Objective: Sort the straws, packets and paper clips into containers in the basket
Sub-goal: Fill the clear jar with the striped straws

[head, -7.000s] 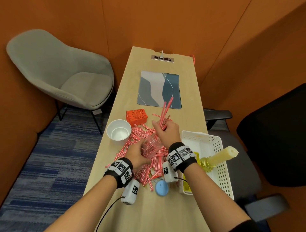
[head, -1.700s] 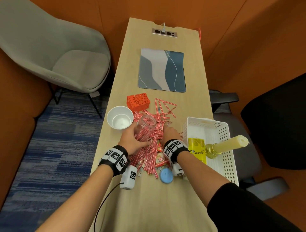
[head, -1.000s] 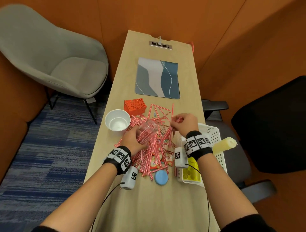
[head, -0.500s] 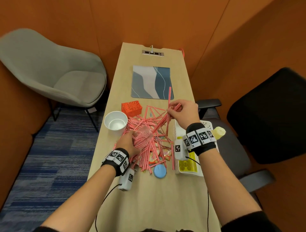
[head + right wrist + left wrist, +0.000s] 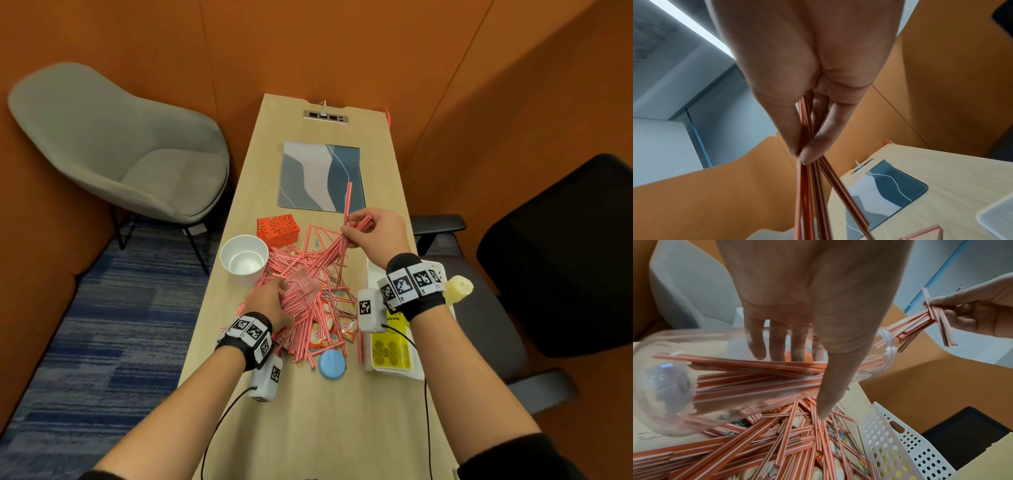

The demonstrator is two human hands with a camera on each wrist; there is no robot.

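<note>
Several straws [image 5: 354, 229] sit pinched in the right hand [image 5: 378, 236] above the table's pile, while the left hand [image 5: 270, 301] wraps the tipped clear jar [image 5: 303, 287]. From the left wrist, the jar's mouth [image 5: 887, 344] faces that bundle, so aligning the tips should help. From the right wrist, thumb and fingers [image 5: 812, 154] clamp the bundle; one straw splays, so I'd tighten first.

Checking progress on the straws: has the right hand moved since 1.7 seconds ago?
Yes. The right hand has lifted off the straw pile and gone farther up the table, toward the blue-grey mat, gripping a bunch of straws.
</note>
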